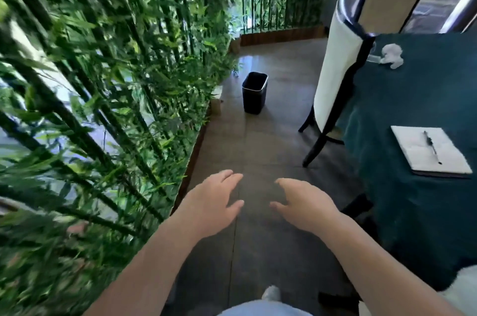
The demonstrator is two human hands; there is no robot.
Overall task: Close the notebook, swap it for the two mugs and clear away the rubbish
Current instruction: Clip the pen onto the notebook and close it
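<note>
Both hands — left hand [215, 202] and right hand [303, 203] — hover empty over the floor, fingers spread loosely. The notebook [431, 152] lies open on the teal worktop [413, 99] with a pen [432, 146] across its page; beyond the notebook sits crumpled white rubbish [392, 55] (blurred), and left of the worktop a black bin [254, 92] stands on the floor.

Bamboo [103, 70], chairs [335, 78], perhaps artificial greenery.
</note>
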